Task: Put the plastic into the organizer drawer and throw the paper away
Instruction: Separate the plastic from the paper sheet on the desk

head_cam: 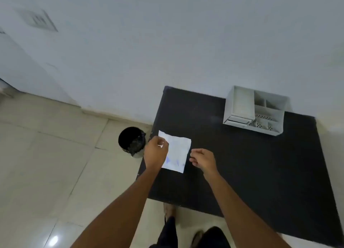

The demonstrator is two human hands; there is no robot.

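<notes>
A white sheet of paper (177, 152) with faint blue marks lies near the left edge of the black table (251, 164). My left hand (156, 152) rests on the sheet's left side, fingers pinched at its upper left corner. My right hand (202, 159) hovers just right of the sheet, fingers curled, holding nothing. I cannot tell a separate plastic piece from the paper. The white organizer (256, 111) stands at the table's back right, its small drawer (239, 119) at the lower left front looking closed.
A black bin (132, 141) with a dark liner stands on the tiled floor just left of the table, close to my left hand. A white wall runs behind the table. My legs and feet show below the table's near edge.
</notes>
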